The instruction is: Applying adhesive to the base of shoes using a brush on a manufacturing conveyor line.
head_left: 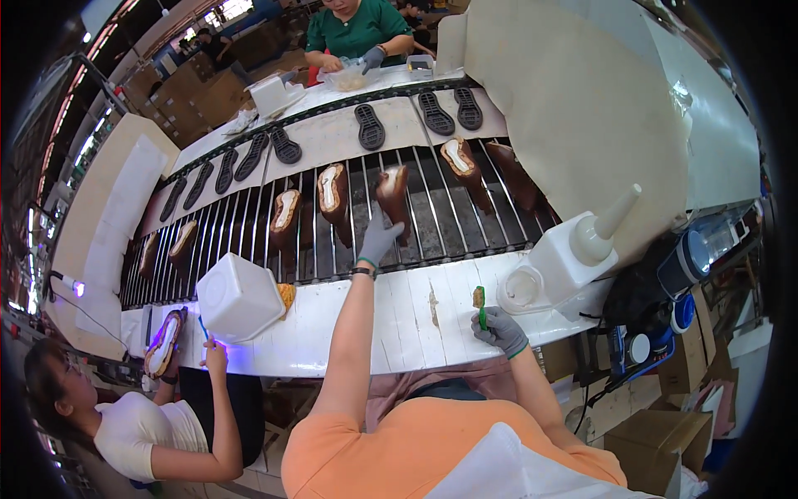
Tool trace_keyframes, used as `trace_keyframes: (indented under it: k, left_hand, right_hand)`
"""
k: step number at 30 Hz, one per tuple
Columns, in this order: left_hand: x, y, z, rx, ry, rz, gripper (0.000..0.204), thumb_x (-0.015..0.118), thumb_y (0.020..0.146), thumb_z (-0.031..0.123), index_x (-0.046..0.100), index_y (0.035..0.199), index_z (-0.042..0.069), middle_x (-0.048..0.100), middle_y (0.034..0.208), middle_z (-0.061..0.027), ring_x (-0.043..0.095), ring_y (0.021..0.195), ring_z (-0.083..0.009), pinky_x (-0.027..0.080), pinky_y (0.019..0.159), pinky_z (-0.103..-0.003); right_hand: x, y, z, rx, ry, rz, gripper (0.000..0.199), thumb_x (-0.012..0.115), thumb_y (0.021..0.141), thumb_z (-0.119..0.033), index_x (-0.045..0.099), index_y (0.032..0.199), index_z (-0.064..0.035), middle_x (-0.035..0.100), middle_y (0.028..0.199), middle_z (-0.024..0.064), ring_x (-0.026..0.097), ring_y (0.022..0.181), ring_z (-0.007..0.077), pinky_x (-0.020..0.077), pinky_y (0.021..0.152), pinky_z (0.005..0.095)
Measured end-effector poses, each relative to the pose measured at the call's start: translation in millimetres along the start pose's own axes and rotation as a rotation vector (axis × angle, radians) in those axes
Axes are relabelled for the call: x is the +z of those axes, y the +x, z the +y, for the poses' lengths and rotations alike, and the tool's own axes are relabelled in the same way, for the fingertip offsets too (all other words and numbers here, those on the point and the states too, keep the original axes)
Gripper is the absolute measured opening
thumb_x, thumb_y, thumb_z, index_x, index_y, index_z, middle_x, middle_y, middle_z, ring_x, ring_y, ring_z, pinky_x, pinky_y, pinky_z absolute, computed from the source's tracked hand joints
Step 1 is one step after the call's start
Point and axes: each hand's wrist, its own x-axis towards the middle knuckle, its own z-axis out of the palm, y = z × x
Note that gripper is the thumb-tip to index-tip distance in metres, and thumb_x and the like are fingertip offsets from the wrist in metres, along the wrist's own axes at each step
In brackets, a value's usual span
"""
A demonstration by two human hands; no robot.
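My left hand [381, 239], in a grey glove, reaches over the rack of metal bars at a brown shoe upper [391, 190] with a pale underside. Its fingers are spread against the near side of that upper, which looks slightly blurred. In my gloved right hand [502, 331], a small brush with a green handle [481, 308] stands upright, bristles up, above the white table edge. More brown uppers with white undersides, such as one upper [331, 193] to the left and another upper [459, 160] to the right, rest on the bars.
Black shoe soles [369, 126] lie in a row on the far strip. A white squeeze-type container with a spout [573, 254] stands right, a white box-shaped container [237, 298] left. One co-worker [158, 424] handles an upper at left; another [353, 33] works across the line.
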Motion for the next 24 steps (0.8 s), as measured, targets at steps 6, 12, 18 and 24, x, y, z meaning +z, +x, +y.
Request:
trace_keyframes:
  k: [6, 12, 18, 24]
  left_hand:
    - [54.5, -35.2, -53.2, 0.01, 0.937, 0.167, 0.08, 0.06, 0.089, 0.049, 0.037, 0.145, -0.003, 0.031, 0.151, -0.0316, 0.027, 0.14, -0.0489, 0.027, 0.112, -0.056]
    - [54.9, -77.6, -26.3, 0.325, 0.676, 0.366, 0.041, 0.058, 0.093, 0.033, 0.066, 0.118, 0.0, 0.063, 0.124, -0.0213, 0.058, 0.114, -0.0385, 0.048, 0.095, -0.043]
    - [52.4, -97.3, -11.5, 0.383, 0.532, 0.302, 0.027, 0.061, 0.092, 0.025, 0.07, 0.106, 0.004, 0.07, 0.104, -0.017, 0.064, 0.097, -0.0377, 0.05, 0.085, -0.044]
    - [54.1, -97.2, -9.0, 0.377, 0.551, 0.296, 0.024, 0.062, 0.091, 0.022, 0.071, 0.103, 0.003, 0.07, 0.105, -0.0164, 0.064, 0.099, -0.036, 0.05, 0.088, -0.043]
  right_hand:
    - [5.0, -0.1, -6.7, -0.008, -0.006, -0.001, 0.039, 0.07, 0.091, -0.028, 0.065, 0.111, 0.0051, 0.067, 0.087, 0.0105, 0.052, 0.057, 0.0107, 0.0376, 0.048, 0.0217]
    - [5.9, 1.2, -5.3, 0.025, 0.045, -0.005, 0.038, 0.069, 0.092, -0.027, 0.063, 0.113, 0.0044, 0.066, 0.087, 0.0114, 0.049, 0.054, 0.0097, 0.0391, 0.05, 0.0229]
    - [13.0, 1.2, -7.1, 0.023, 0.0, 0.03, 0.042, 0.066, 0.094, -0.025, 0.06, 0.122, 0.0062, 0.064, 0.094, 0.0103, 0.048, 0.063, 0.0093, 0.0374, 0.053, 0.0204]
    - [18.8, 0.9, -11.2, 0.021, 0.014, 0.057, 0.039, 0.066, 0.094, -0.02, 0.059, 0.121, 0.0061, 0.065, 0.096, 0.0124, 0.048, 0.061, 0.0104, 0.0378, 0.053, 0.0217]
